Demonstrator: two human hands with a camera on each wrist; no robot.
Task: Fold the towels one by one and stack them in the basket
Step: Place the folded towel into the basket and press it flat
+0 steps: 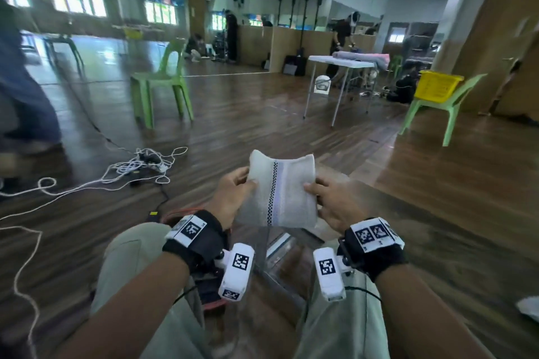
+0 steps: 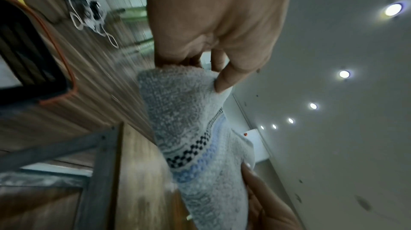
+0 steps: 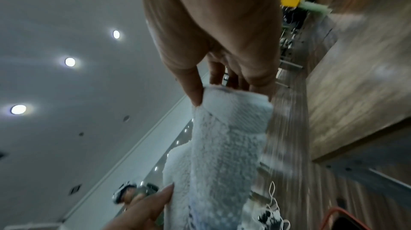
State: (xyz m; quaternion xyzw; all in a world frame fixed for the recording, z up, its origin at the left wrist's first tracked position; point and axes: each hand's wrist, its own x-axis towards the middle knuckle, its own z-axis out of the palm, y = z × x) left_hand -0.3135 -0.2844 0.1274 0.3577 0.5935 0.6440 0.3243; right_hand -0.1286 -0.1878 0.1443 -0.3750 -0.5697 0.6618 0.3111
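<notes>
Both hands, left [image 1: 230, 198] and right [image 1: 332, 204], pinch the folded towel [image 1: 281, 189] by its sides; I'd keep edges aligned and tension even.

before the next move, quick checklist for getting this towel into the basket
1. Left hand grips the towel: ok.
2. Right hand grips its other edge: ok.
3. Towel folded small, stripe showing: ok.
4. Towel held off the floor: ok.
5. Basket located, black with orange rim, low on the left side: ok.
6. Room inside basket: cannot tell, mostly hidden.
</notes>
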